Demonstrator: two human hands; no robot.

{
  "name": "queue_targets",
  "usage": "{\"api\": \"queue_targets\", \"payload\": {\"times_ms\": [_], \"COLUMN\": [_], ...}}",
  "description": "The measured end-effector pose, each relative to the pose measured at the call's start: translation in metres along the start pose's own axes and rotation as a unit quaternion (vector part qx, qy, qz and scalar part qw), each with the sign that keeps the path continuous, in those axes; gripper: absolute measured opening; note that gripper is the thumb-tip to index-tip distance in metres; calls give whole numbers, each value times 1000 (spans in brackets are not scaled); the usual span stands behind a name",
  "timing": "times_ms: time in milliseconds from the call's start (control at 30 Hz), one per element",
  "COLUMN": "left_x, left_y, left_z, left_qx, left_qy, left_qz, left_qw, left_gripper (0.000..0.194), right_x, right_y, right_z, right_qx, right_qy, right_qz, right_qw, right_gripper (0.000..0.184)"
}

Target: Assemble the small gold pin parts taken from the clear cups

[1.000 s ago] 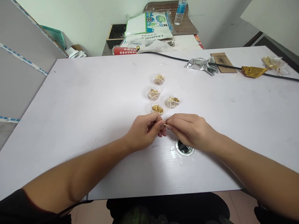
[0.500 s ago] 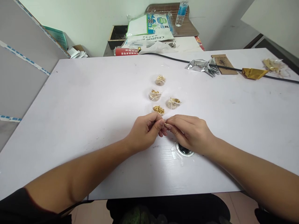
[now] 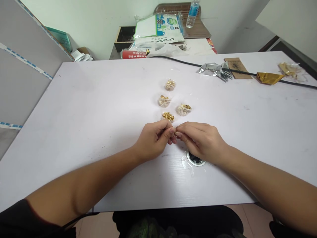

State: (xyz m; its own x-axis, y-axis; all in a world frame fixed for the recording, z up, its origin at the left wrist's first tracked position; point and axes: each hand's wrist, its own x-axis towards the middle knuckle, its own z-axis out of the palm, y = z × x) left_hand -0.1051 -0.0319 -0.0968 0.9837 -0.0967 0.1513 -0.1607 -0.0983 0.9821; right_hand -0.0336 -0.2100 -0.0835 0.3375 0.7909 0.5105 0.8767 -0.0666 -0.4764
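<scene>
My left hand (image 3: 155,138) and my right hand (image 3: 201,138) meet fingertip to fingertip over the white table (image 3: 86,109). Both are closed in a pinch on a tiny gold metal piece (image 3: 175,133) held between them. Just beyond the fingers lie several small clear packets of gold pins: one nearest (image 3: 168,116), one to its right (image 3: 183,109), one further back (image 3: 163,100) and the farthest (image 3: 170,85). Under my right wrist a round metal-rimmed hole (image 3: 195,159) shows in the tabletop.
A black cable (image 3: 188,62) crosses the far side of the table. Crumpled silver foil (image 3: 213,69), a brown card (image 3: 236,66), a gold wrapper (image 3: 268,77) and a clear bag (image 3: 291,69) lie at the far right. Behind stands a cluttered stand with a water bottle (image 3: 192,13).
My hands have stayed together in the same pinch; the fingers shifted only slightly. The view tilted a little between the earliest frame and now.
</scene>
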Motion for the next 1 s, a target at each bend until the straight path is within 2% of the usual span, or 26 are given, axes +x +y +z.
{"api": "queue_targets", "payload": {"times_ms": [300,800,1000], "left_x": [-2,0,-1], "left_y": [0,-2,1], "left_z": [-2,-2,-1], "left_qx": [47,41,26], "left_qy": [-7,-2,1], "left_qz": [12,-1,-8], "left_qw": [999,999,1000], "left_gripper": [24,27,29], "right_x": [0,0,1], "right_y": [0,-1,0], "right_z": [-1,5,4], "right_qx": [-2,10,11], "right_qy": [-7,15,37], "right_qz": [2,34,18], "right_qw": [1000,999,999], "right_gripper": [19,19,17]}}
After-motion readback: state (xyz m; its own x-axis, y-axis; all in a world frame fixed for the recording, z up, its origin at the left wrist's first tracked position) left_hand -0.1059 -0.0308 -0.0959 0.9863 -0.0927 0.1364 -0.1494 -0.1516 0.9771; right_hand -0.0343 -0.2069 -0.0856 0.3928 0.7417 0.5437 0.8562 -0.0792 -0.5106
